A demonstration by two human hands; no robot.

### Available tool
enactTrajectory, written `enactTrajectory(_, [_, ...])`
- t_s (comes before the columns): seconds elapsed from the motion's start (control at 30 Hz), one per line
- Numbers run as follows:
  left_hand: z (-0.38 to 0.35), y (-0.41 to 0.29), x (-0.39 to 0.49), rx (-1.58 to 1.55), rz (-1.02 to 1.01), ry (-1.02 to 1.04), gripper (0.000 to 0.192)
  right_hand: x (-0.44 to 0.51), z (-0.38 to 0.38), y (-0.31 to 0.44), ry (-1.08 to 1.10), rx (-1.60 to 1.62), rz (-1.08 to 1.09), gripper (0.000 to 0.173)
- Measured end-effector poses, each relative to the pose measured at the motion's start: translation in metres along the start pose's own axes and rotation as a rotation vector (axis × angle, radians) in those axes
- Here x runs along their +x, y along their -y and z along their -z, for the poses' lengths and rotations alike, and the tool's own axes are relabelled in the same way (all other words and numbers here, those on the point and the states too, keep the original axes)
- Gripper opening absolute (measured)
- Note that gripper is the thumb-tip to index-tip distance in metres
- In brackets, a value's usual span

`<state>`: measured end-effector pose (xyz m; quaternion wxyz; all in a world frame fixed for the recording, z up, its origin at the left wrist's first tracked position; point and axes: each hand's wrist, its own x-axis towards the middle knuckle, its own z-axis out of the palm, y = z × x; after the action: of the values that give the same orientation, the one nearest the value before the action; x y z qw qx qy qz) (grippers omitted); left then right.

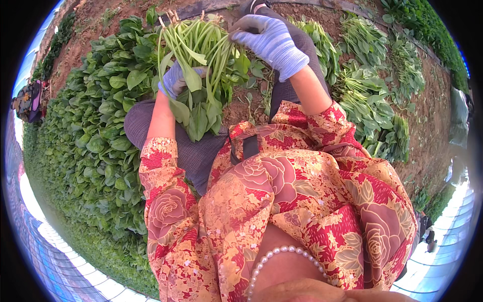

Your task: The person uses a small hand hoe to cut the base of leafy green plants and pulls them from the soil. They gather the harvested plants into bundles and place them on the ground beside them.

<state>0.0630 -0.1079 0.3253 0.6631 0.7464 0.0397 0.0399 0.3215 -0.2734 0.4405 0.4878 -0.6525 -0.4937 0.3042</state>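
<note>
My left hand point(175, 80), in a blue-and-white knit glove with a dark palm, is wrapped around a bunch of spinach point(202, 53). The bunch is held upside down: pale root ends point up and away from me, and the leaves hang over my left thigh. My right hand point(269, 43), gloved alike, is at the right side of the bunch with fingers curled. Its thumb is close to the outer stems; whether it pinches one is not clear.
Standing spinach point(94, 151) grows densely along my left. Several cut bunches point(364, 98) lie on bare soil point(426, 139) to my right. My legs point(177, 139) are bent around the work spot. A bag-like bundle point(28, 102) sits at the far left.
</note>
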Motion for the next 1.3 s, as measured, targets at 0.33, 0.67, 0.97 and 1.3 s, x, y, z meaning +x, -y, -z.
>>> enactTrajectory(0.33, [-0.036,-0.065,0.030,-0.012,0.273,-0.334,0.053,0.023,0.010,-0.014,0.075,-0.264,0.054,0.028])
enactTrajectory(0.67, [-0.035,-0.062,0.034,0.008,0.386,-0.354,0.058,0.035,0.009,-0.019,-0.301,0.419,0.118,0.008])
enactTrajectory(0.97, [-0.039,-0.022,0.050,-0.539,0.324,-0.499,0.048,0.005,-0.036,0.009,0.019,-0.410,0.058,0.035])
enactTrajectory(1.3, [-0.030,-0.001,0.075,0.520,0.184,-0.599,0.056,0.013,-0.015,-0.012,0.137,-0.467,0.031,0.024])
